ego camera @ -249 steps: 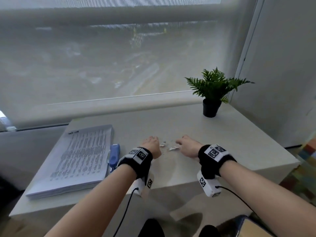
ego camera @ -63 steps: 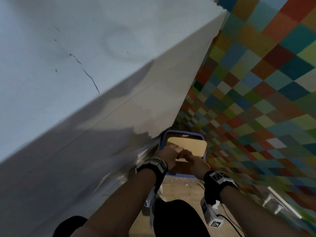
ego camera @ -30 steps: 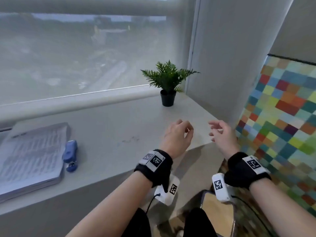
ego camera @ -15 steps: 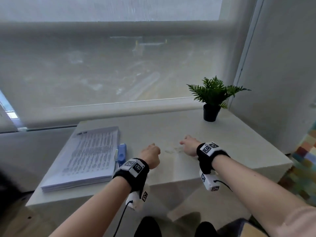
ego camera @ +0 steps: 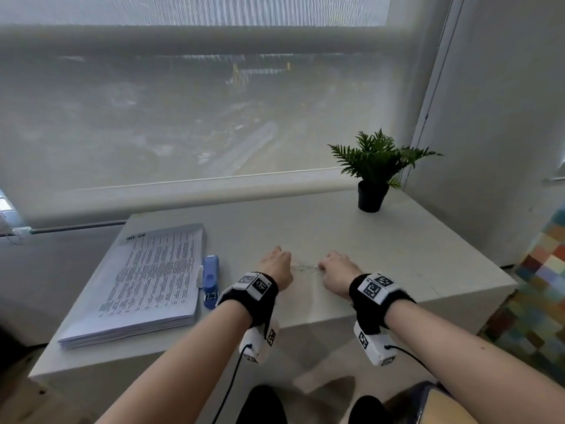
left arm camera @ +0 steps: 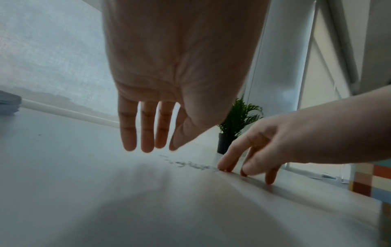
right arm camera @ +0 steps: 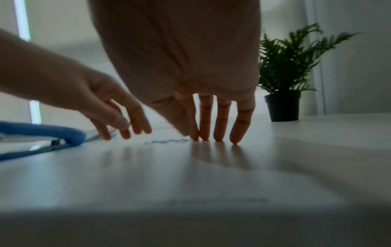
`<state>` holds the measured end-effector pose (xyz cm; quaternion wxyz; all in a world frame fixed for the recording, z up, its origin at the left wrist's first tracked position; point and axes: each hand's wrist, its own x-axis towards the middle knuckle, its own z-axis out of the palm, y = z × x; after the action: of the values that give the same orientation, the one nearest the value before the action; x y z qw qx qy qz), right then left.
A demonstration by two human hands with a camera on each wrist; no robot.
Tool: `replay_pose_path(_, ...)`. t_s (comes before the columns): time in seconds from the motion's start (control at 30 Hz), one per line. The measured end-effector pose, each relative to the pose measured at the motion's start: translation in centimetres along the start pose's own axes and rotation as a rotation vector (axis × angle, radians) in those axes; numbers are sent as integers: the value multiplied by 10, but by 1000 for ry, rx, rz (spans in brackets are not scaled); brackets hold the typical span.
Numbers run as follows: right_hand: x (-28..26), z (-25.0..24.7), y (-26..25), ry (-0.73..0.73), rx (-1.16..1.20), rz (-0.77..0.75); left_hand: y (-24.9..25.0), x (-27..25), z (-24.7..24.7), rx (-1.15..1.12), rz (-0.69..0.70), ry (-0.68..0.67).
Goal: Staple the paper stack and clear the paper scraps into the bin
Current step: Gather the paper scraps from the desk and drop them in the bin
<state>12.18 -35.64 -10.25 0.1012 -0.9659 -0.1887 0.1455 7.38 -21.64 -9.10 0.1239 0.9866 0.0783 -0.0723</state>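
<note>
- Nearest the viewer, a bin (ego camera: 428,402) shows only as a sliver of rim at the bottom right, down below the table's front edge.
- On the table (ego camera: 397,255), both hands flank a thin line of paper scraps (ego camera: 304,267): the left hand (ego camera: 275,264) hovers just above the surface with fingers straight and holding nothing, while the right hand (ego camera: 336,270) has straight fingertips (right arm camera: 215,137) planted on the tabletop right at the end of the scraps.
- The step looks like scrap clearing; the next move likely calls for raking these tiny bits together, then carrying them down to the bin.
- Left of the hands lies the blue stapler (ego camera: 211,280), just beside the paper stack (ego camera: 149,280); whether that stack is stapled cannot be told.
- Farthest back, a potted plant (ego camera: 373,179) stands in the corner.
</note>
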Motion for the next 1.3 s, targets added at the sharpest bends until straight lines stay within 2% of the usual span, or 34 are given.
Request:
replay_pose_path(0.1, 2, 3, -9, 6, 57, -45, -5, 3, -2, 3, -49, -11)
replay_pose_path(0.2, 10, 2, -12, 55, 44, 25, -4, 3, -4, 15, -49, -99)
replay_pose_path(0.27, 11, 3, -14, 31, 0, 28, -1, 4, -3, 5, -21, -120)
replay_pose_path(0.4, 16, 3, -17, -39, -19, -74, 4, 1, 1, -30, 71, -129)
replay_pose_path(0.5, 23, 2, -20, -62, -66, -134, -1, -2, 4, -76, 61, -59)
replay_pose_path(0.63, 24, 2, -26, 23, -61, -127, -17, -5, 4, -145, 0, 55)
replay_pose_path(0.9, 25, 2, -33, 85, 10, -132, -26, -6, -2, -129, -17, 10)
replay_pose_path(1.2, 27, 6, -46, 107, -137, -164, -19, -7, 1, -87, -24, 4)
replay_pose_path(1.3, 31, 3, -44, 88, -123, -143, -19, -7, 1, -70, -45, -7)
